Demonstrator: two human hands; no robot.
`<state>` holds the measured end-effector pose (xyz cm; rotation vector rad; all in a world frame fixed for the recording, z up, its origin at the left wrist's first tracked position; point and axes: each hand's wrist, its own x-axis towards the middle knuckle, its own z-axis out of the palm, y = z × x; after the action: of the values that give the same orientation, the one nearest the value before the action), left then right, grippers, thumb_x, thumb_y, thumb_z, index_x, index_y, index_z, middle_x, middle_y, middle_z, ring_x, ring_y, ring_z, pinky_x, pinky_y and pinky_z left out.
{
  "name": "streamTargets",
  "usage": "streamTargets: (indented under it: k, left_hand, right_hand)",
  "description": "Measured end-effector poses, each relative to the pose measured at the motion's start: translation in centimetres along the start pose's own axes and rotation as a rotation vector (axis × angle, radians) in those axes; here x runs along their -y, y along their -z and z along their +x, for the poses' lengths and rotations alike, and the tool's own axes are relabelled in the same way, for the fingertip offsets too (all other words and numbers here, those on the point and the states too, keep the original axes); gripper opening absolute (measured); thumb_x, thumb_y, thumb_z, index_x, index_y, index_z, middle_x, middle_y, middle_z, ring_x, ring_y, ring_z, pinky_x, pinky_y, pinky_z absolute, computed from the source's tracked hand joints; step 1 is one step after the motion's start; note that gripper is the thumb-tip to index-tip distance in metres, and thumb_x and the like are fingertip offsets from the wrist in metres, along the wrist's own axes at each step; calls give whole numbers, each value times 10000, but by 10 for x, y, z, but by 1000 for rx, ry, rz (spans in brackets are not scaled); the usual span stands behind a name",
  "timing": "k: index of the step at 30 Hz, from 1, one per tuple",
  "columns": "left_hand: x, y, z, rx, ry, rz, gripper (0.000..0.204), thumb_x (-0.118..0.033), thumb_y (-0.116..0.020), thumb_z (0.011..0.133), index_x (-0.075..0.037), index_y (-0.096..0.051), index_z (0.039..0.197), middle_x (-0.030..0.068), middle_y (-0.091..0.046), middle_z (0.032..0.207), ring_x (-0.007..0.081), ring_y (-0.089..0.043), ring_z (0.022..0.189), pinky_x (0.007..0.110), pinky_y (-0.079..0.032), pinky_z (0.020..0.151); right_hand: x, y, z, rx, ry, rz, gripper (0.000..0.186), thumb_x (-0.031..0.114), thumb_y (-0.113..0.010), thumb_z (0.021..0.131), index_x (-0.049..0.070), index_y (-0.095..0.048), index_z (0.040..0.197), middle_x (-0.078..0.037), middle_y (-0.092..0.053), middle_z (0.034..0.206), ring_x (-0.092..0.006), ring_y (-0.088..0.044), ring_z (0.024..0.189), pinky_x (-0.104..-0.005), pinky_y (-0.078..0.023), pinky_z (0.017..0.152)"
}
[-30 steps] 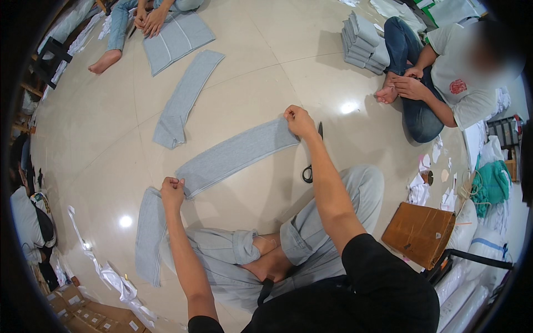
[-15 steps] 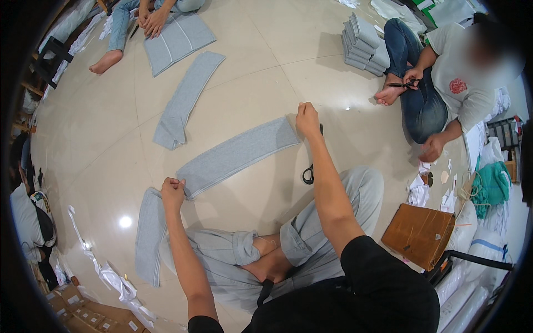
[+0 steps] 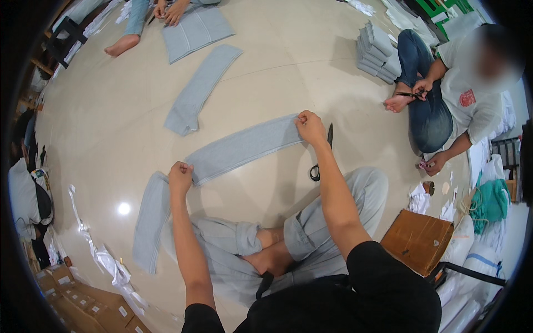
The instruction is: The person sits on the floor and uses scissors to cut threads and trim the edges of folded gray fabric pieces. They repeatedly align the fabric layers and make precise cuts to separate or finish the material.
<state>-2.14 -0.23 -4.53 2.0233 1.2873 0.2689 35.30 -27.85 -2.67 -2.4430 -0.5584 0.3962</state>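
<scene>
A long grey fabric strip (image 3: pixel 244 147) lies slantwise on the floor in front of me. My left hand (image 3: pixel 180 178) is closed at its left end, fingertips pinched on the edge. At the right end, my right hand (image 3: pixel 311 127) pinches the upper corner. A second grey fabric piece (image 3: pixel 150 225) lies beside my left forearm, partly behind it. Farther off, another grey piece (image 3: pixel 202 89) has a folded lower end. Black scissors (image 3: pixel 315 172) rest on the floor just right of my right forearm, which partly hides them.
A person in a white shirt (image 3: pixel 482 111) sits at right, holding scissors (image 3: pixel 410 94), near stacked folded grey fabric (image 3: pixel 379 53). Another person's hands (image 3: pixel 172 11) are over a grey panel (image 3: pixel 197 32) at the top. A brown box (image 3: pixel 416 241) stands right; white scraps (image 3: pixel 111 266) lie left.
My right hand has come from just beyond the strip's right end onto its corner. The whole view has shifted slightly. The person at right has lowered a hand, now with a small pinkish thing.
</scene>
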Motion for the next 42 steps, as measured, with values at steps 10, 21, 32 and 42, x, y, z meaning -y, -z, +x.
streamTargets:
  k: [10, 21, 32, 42]
  left_hand:
    - [-6, 1, 2, 6, 40, -57, 159, -122, -757, 884, 16, -687, 921, 182, -754, 842, 308, -738, 779, 386, -562, 728]
    - [-8, 7, 1, 22, 37, -48, 206, -160, -780, 885, 24, -687, 878, 119, -715, 784, 221, -682, 714, 360, -539, 681]
    - [-18, 7, 1, 86, 120, 0, 221, -188, -794, 888, 13, -700, 892, 138, -724, 800, 257, -692, 737, 376, -553, 714]
    - [-18, 5, 1, 119, 140, 168, 299, -209, -691, 930, -2, -657, 1142, 254, -730, 1133, 440, -709, 1073, 502, -576, 928]
  right_hand:
    - [-27, -16, 11, -103, 56, -4, 266, 167, -780, 889, 5, -693, 1082, -87, -714, 859, -230, -690, 803, -365, -561, 781]
    - [-11, -5, 11, -76, 37, -39, 193, 213, -742, 927, 83, -639, 1026, -87, -736, 915, -278, -718, 871, -415, -545, 805]
    - [-16, -20, 18, -149, 86, 92, 151, 138, -686, 963, 46, -597, 1043, -175, -724, 890, -343, -707, 822, -426, -544, 761]
    - [-58, -15, 30, -107, 107, -126, 164, 141, -606, 959, 6, -622, 1052, -213, -726, 1037, -392, -708, 947, -450, -549, 858]
